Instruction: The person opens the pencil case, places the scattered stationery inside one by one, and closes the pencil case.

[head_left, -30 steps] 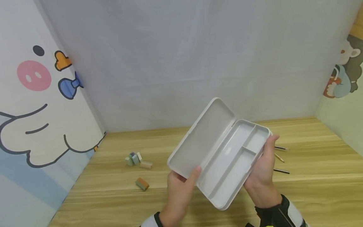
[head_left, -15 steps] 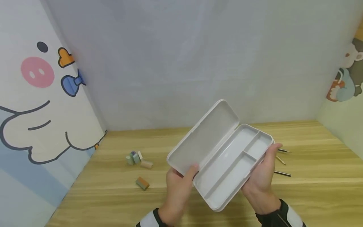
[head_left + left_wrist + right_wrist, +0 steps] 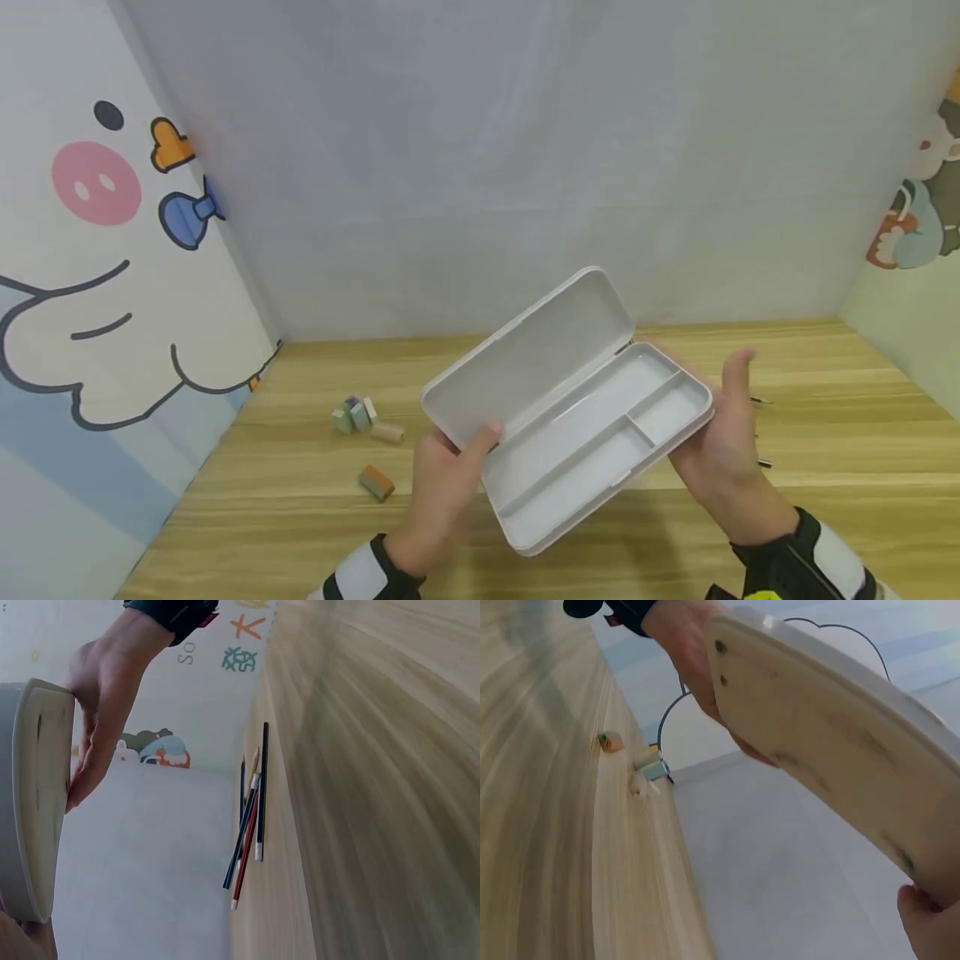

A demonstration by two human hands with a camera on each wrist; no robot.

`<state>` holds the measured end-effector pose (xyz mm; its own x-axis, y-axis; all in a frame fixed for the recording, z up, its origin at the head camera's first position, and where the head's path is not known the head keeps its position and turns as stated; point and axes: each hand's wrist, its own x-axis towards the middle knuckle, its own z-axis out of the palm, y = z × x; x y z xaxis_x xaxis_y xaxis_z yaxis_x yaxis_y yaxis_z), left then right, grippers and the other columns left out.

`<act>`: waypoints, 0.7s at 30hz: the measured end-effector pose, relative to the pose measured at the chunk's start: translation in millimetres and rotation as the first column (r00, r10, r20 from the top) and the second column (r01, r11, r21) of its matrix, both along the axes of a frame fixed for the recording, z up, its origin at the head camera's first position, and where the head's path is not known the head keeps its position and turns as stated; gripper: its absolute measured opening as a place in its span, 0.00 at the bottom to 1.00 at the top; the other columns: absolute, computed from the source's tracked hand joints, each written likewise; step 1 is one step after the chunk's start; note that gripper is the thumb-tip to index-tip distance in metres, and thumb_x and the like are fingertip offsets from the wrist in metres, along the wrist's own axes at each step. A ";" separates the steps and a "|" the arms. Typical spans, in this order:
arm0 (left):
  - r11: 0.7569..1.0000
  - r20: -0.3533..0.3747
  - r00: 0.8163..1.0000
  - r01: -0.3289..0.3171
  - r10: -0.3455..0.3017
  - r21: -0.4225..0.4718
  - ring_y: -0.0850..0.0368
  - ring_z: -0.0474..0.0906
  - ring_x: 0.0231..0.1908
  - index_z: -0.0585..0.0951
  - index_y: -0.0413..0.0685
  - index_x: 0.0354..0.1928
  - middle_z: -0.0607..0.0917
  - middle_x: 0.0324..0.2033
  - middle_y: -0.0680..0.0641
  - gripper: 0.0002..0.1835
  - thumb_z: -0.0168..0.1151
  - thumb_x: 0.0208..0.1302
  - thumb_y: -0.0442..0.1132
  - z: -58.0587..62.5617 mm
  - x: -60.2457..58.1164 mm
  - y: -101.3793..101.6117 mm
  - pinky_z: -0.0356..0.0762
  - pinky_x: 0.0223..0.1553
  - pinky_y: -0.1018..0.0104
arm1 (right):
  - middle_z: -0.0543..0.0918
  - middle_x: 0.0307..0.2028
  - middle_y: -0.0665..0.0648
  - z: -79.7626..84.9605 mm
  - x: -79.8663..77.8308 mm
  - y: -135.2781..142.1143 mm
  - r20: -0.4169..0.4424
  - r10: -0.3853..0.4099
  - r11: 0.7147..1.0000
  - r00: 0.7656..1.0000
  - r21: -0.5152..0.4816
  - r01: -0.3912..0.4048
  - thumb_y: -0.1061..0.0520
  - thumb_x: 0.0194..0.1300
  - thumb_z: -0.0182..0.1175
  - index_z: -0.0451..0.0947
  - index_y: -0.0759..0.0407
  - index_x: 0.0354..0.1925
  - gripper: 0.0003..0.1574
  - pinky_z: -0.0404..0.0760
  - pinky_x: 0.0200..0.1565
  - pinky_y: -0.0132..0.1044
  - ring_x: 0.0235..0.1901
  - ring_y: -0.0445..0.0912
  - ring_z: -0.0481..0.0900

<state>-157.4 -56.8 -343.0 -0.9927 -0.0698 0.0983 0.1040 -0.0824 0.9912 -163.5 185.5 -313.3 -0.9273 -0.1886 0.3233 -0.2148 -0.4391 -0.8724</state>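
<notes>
A white plastic pencil case [image 3: 558, 467], its hinged lid [image 3: 532, 350] raised, is held tilted above the table; its divided tray has nothing in it. My left hand [image 3: 438, 496] grips the near left end, thumb over the lid's edge and fingers hidden behind. At the right end, my right hand [image 3: 723, 454] supports the case from behind and below, its thumb lifted away from the rim. Straight fingers of that hand show along the underside in the left wrist view. The right wrist view shows the case's smudged cream underside [image 3: 817, 742].
Several small erasers [image 3: 358, 415] stand or lie at the left of the wooden table [image 3: 247, 533], an orange-and-green eraser block [image 3: 377, 482] nearer. Several pencils [image 3: 247, 832] lie on the right side. A pale sheet [image 3: 487, 167] hangs behind; printed panels flank both sides.
The pencil case has turned clockwise and its right end has dipped. My left hand has shifted left; my right hand has moved right, its thumb coming off the rim.
</notes>
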 end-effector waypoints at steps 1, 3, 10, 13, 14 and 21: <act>1.000 -0.006 1.000 0.008 -0.008 -0.020 0.50 0.77 0.42 0.69 0.35 0.52 0.77 0.46 0.37 0.22 0.59 0.58 0.38 1.4 -1.1 -2.8 0.81 0.40 0.57 | 0.74 0.55 0.50 1.3 -3.8 5.5 -0.010 0.039 0.997 0.999 0.061 -0.039 0.28 0.64 0.16 0.54 0.59 0.67 0.51 0.71 0.54 0.36 0.54 0.46 0.70; 0.999 -0.015 0.999 0.028 -0.028 -0.042 0.50 0.77 0.42 0.68 0.35 0.52 0.77 0.46 0.37 0.22 0.59 0.59 0.38 3.7 -3.4 -8.1 0.81 0.40 0.57 | 0.77 0.53 0.50 5.2 -12.4 15.8 -0.004 0.134 0.980 0.991 0.148 -0.132 0.33 0.68 0.17 0.57 0.56 0.66 0.43 0.76 0.50 0.38 0.51 0.46 0.73; 0.992 -0.025 0.997 0.066 -0.069 -0.110 0.52 0.78 0.41 0.70 0.34 0.51 0.78 0.45 0.37 0.21 0.60 0.58 0.38 4.5 -10.3 -16.8 0.81 0.39 0.59 | 0.80 0.49 0.51 25.7 -31.6 33.0 0.096 0.152 0.868 0.984 0.463 -0.179 0.50 0.72 0.39 0.67 0.59 0.60 0.25 0.81 0.43 0.43 0.46 0.50 0.77; 0.990 -0.023 0.996 0.079 -0.083 -0.119 0.52 0.77 0.41 0.70 0.33 0.51 0.78 0.45 0.36 0.21 0.60 0.58 0.38 3.2 -12.4 -17.8 0.81 0.39 0.59 | 0.80 0.46 0.56 35.1 -35.0 31.8 0.075 0.045 0.743 0.996 0.664 -0.083 0.50 0.68 0.48 0.67 0.66 0.58 0.27 0.80 0.43 0.40 0.43 0.48 0.78; 0.989 -0.023 0.996 0.084 -0.088 -0.120 0.51 0.77 0.41 0.70 0.33 0.51 0.78 0.46 0.36 0.22 0.60 0.58 0.38 2.8 -13.0 -18.0 0.81 0.39 0.58 | 0.80 0.46 0.58 37.3 -36.1 31.3 0.066 0.032 0.707 0.997 0.704 -0.069 0.50 0.67 0.50 0.67 0.67 0.57 0.28 0.80 0.44 0.40 0.42 0.49 0.78; 0.983 -0.009 0.994 0.103 -0.105 -0.152 0.50 0.77 0.42 0.70 0.33 0.52 0.78 0.46 0.35 0.23 0.61 0.57 0.39 -0.5 -15.2 -19.4 0.81 0.39 0.56 | 0.83 0.40 0.60 37.9 -45.0 28.8 0.037 0.005 0.576 0.999 0.816 -0.033 0.47 0.60 0.59 0.74 0.64 0.52 0.27 0.81 0.40 0.40 0.38 0.48 0.79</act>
